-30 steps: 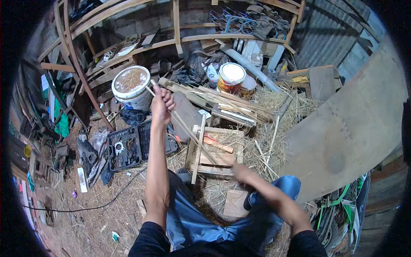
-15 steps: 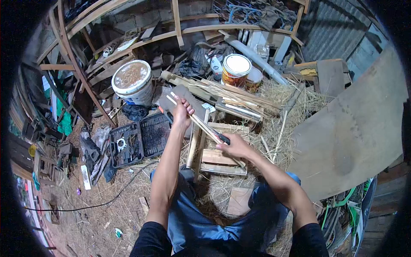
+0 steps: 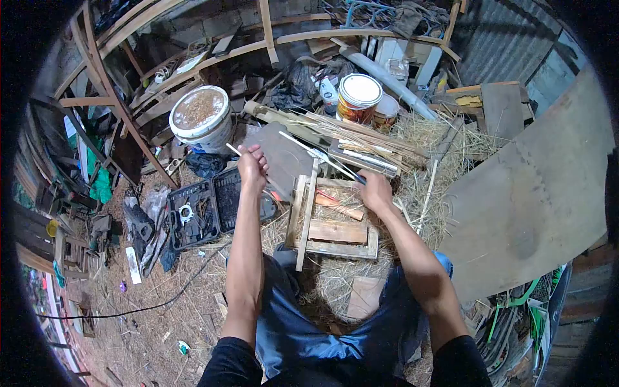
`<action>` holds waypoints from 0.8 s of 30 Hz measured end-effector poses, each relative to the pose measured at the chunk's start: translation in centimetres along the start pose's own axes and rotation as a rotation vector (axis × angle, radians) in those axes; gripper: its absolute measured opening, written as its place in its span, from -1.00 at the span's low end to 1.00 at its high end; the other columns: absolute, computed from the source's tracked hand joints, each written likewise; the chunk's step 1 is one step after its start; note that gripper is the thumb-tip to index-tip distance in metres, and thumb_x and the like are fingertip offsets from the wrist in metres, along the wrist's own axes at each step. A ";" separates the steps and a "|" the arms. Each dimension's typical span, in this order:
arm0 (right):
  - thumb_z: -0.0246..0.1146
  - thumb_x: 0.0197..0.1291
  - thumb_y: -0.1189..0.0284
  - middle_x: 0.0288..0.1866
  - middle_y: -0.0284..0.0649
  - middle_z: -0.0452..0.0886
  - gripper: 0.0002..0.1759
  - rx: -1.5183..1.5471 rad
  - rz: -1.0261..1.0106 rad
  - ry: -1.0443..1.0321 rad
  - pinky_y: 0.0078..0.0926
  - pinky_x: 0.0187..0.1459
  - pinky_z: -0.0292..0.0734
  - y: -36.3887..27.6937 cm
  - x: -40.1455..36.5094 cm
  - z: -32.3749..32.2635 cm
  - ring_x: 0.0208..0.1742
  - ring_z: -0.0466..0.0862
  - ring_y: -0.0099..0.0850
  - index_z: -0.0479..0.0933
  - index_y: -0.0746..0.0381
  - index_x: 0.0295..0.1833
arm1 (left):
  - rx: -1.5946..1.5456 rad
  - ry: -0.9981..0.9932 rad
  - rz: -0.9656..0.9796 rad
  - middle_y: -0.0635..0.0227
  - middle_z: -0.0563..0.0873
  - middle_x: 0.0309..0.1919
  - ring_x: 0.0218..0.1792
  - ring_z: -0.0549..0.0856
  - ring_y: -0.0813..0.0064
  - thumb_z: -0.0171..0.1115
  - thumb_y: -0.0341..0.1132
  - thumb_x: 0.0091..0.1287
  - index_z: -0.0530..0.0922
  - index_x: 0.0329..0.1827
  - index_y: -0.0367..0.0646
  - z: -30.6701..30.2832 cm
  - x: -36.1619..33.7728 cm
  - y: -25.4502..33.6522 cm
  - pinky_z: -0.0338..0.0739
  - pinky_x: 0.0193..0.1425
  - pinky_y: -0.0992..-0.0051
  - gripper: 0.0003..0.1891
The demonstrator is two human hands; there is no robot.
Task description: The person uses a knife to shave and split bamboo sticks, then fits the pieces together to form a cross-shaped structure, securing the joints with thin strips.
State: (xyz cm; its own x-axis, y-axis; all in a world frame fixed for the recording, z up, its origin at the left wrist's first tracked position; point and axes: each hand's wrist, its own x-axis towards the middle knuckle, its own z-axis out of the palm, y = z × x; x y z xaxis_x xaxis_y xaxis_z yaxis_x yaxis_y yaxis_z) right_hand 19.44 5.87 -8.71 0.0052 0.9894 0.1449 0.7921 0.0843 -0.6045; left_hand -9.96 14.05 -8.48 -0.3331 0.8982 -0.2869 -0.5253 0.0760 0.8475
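My left hand (image 3: 253, 166) is closed around a thin pale wooden strip (image 3: 233, 149), which slants down to the right below the fist. Off to the right, my right hand (image 3: 375, 191) is closed on a dark handle, apparently a knife (image 3: 361, 180). Another slender wooden strip (image 3: 298, 142) reaches up and left from that same hand. Below and between the hands stands a small wooden frame (image 3: 371, 250) with a block (image 3: 338, 231) across it. On the frame lies an orange-and-wood tool (image 3: 335, 205), whose kind I cannot make out.
Bundled strips (image 3: 361, 137) lie beyond the frame. An open tool case (image 3: 191, 216) is at left, behind it a white bucket (image 3: 201, 119). A lidded paint can (image 3: 358, 98) stands at the back. A large board (image 3: 522, 193) leans at right; a cable (image 3: 161, 304) crosses the straw-covered floor.
My hands have moved apart; the strips they held together are now separated. My left hand went slightly left with one strip, my right hand right and up with the knife and another.
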 end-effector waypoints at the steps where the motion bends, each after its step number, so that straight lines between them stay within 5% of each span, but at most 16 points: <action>1: 0.34 0.03 0.39 -0.25 -0.05 0.65 -0.71 -0.055 0.027 -0.046 -0.21 -0.13 0.51 0.1 0.1 0.0 -0.20 0.64 -0.07 0.60 0.17 -0.08 | -0.053 -0.038 -0.025 0.52 0.27 -0.64 -0.70 0.20 0.67 -0.32 0.12 0.47 0.40 -0.15 -0.20 -0.3 -0.2 0.9 0.12 -0.68 0.60 -0.48; 5: 0.31 0.06 0.41 -0.25 0.01 0.64 -0.75 -0.053 0.007 -0.219 -0.17 -0.13 0.49 0.8 -0.3 2.1 -0.17 0.62 -0.02 0.59 0.21 -0.11 | -0.285 -0.127 -0.058 0.56 0.18 -0.71 -0.74 0.14 0.65 -0.34 0.01 0.51 0.40 -0.26 -0.18 -0.9 -1.0 2.2 0.02 -0.74 0.63 -0.54; 9: 0.19 0.21 0.32 -0.31 0.01 0.64 -0.77 0.015 0.076 -0.048 -0.16 -0.21 0.47 -0.4 0.0 1.9 -0.28 0.64 -0.14 0.54 0.31 -0.25 | -0.404 -0.157 -0.145 0.55 0.18 -0.71 -0.76 0.14 0.66 -0.24 -0.09 0.47 0.38 -0.26 -0.16 -0.9 -0.5 1.6 -0.01 -0.76 0.63 -0.66; 10: 0.17 0.25 0.26 -0.40 -0.15 0.64 -0.72 0.219 0.083 -0.125 -0.28 -0.28 0.43 0.0 0.6 2.0 -0.38 0.59 -0.36 0.52 0.30 -0.24 | -0.447 -0.158 -0.181 0.55 0.18 -0.71 -0.76 0.14 0.66 -0.24 -0.09 0.47 0.38 -0.27 -0.16 -0.8 -0.4 1.4 -0.02 -0.76 0.63 -0.66; 13: 0.23 0.18 0.19 -0.35 -0.09 0.64 -0.66 0.364 -0.023 -0.285 -0.24 -0.22 0.42 -4.2 -1.4 -1.8 -0.26 0.63 -0.24 0.55 0.30 -0.20 | -0.499 -0.166 -0.226 0.54 0.17 -0.71 -0.77 0.12 0.67 -0.23 -0.06 0.48 0.39 -0.30 -0.16 0.3 -0.8 1.5 -0.04 -0.77 0.64 -0.63; 14: 0.26 0.14 0.12 -0.37 -0.23 0.61 -0.62 0.330 0.072 -0.367 -0.36 -0.20 0.41 -5.7 -2.5 -3.1 -0.26 0.59 -0.41 0.57 0.24 -0.18 | -0.561 -0.207 -0.261 0.53 0.18 -0.71 -0.77 0.12 0.66 -0.22 -0.02 0.47 0.38 -0.30 -0.16 0.6 -0.9 1.5 -0.04 -0.77 0.64 -0.62; 17: 0.30 0.12 0.09 -0.34 -0.29 0.61 -0.60 0.469 0.095 -0.458 -0.43 -0.13 0.43 -5.5 -4.5 -2.2 -0.26 0.59 -0.44 0.60 0.23 -0.17 | -0.641 -0.241 -0.291 0.53 0.18 -0.70 -0.77 0.11 0.66 -0.11 0.08 0.43 0.36 -0.32 -0.12 1.9 -1.8 1.6 -0.03 -0.77 0.64 -0.58; 21: 0.38 0.05 0.34 -0.27 -0.24 0.67 -0.70 0.590 0.062 -0.492 -0.50 -0.12 0.49 -5.9 -5.8 -2.6 -0.25 0.62 -0.52 0.61 0.26 -0.13 | -0.575 -0.161 -0.074 0.52 0.24 -0.66 -0.72 0.16 0.67 0.05 0.15 0.31 0.29 -0.42 -0.08 2.8 -2.8 1.4 0.01 -0.73 0.64 -0.54; 24: 0.39 0.03 0.42 -0.26 -0.24 0.68 -0.71 0.594 0.044 -0.392 -0.59 -0.15 0.50 -5.6 -5.7 -2.8 -0.26 0.61 -0.57 0.61 0.29 -0.12 | -0.381 -0.200 0.106 0.51 0.31 -0.61 -0.59 0.31 0.65 0.01 0.12 0.37 0.23 -0.34 -0.02 3.9 -3.5 0.5 0.24 -0.52 0.63 -0.60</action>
State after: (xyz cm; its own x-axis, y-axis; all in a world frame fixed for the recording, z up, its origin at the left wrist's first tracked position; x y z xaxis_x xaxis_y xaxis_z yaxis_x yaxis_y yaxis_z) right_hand 16.66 -0.58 -3.92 -0.2790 0.9535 -0.1140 0.3289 -0.0167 -0.9442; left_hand -5.98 12.66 -5.33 -0.2622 0.9614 -0.0833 -0.7597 -0.1524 0.6321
